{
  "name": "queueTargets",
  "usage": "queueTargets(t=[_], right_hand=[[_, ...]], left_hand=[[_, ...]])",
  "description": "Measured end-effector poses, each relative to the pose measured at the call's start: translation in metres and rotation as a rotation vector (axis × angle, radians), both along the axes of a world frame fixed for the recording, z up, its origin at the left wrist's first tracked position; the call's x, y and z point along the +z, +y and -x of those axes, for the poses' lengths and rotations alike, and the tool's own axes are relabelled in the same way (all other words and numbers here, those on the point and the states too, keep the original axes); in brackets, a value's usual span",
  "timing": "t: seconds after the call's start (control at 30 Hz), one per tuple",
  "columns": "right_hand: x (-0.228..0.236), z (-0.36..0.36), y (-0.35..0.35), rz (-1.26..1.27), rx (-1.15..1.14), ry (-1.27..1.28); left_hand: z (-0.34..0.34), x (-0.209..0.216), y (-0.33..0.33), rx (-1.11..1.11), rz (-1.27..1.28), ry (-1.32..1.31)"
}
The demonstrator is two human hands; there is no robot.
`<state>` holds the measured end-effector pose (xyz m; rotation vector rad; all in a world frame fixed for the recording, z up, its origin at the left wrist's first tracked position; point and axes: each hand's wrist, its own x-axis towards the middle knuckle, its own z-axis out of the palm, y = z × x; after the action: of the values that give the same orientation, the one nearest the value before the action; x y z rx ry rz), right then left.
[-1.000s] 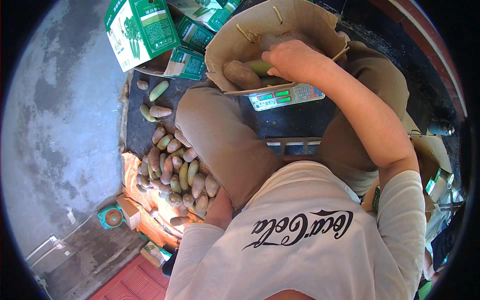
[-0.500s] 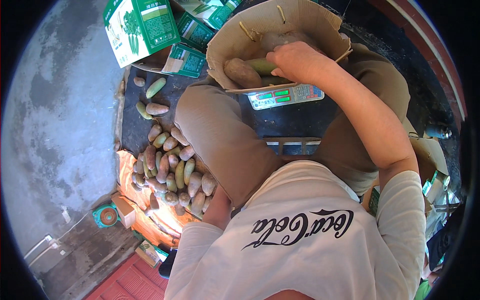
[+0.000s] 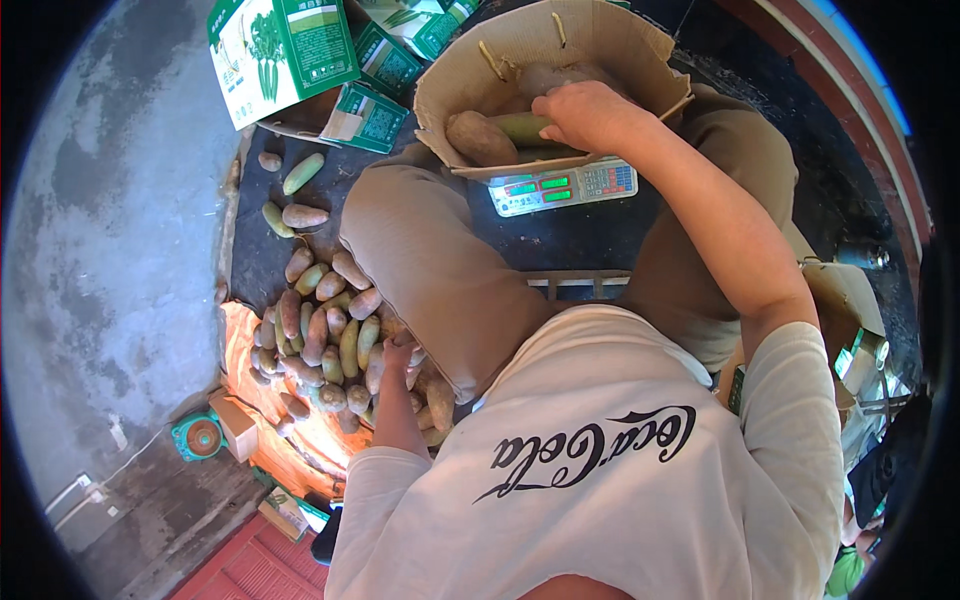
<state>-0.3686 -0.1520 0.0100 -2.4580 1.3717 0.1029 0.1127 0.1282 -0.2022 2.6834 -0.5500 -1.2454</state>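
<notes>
A loose pile of soil-stained radishes (image 3: 318, 335), some green and some brown, lies on the floor left of my leg. My left hand (image 3: 399, 354) is down at the pile's right side, its fingers bent over a radish there. Between my knees stands an open cardboard box (image 3: 630, 40) on a white digital scale (image 3: 565, 192) with lit green displays. Inside the box are a brown radish (image 3: 480, 138) and a green radish (image 3: 520, 128). My right hand (image 3: 592, 120) reaches into the box, fingers closed around the right end of the green radish. Part of the box's contents is hidden behind it.
Green-and-white printed cartons (image 3: 290, 60) stand at the far left. Single radishes (image 3: 303, 174) lie between them and the pile. A concrete wall (image 3: 120, 200) borders the left side. Another open carton (image 3: 845, 300) is at my right, and a turquoise round object (image 3: 198, 436) sits lower left.
My left hand has come into view from behind my left leg, onto the pile's right side. My right hand stays at the green radish in the box. The whole view has shifted slightly.
</notes>
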Motion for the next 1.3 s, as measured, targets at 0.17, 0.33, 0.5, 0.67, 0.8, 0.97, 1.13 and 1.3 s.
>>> queueTargets(t=[0.17, 0.33, 0.5, 0.67, 0.8, 0.97, 1.13, 1.3], right_hand=[[-0.009, -0.013, 0.004, -0.039, -0.013, -0.052], [-0.018, -0.001, 0.020, -0.080, -0.116, -0.043], [-0.025, 0.005, 0.031, 0.073, -0.151, -0.153], [-0.018, 0.011, 0.047, 0.275, -0.196, -0.322], [-0.001, 0.015, 0.063, 0.537, -0.239, -0.551], [0.033, 0.034, 0.090, 0.748, -0.294, -0.692], [0.054, 0.090, 0.132, 1.029, -0.518, -0.747], [0.008, 0.157, 0.176, 0.933, -0.998, -0.788]], left_hand=[[-0.056, -0.074, 0.057, 0.064, -0.078, 0.110], [-0.003, -0.076, 0.052, 0.074, -0.030, 0.114], [0.018, -0.037, 0.041, 0.056, -0.045, 0.129], [0.035, -0.007, 0.018, -0.095, 0.011, 0.068], [0.051, 0.006, -0.005, -0.257, 0.104, 0.027], [0.047, 0.023, -0.028, -0.442, 0.215, -0.045], [0.032, 0.037, -0.056, -0.620, 0.336, -0.125], [0.011, 0.049, -0.080, -0.769, 0.467, -0.211]])
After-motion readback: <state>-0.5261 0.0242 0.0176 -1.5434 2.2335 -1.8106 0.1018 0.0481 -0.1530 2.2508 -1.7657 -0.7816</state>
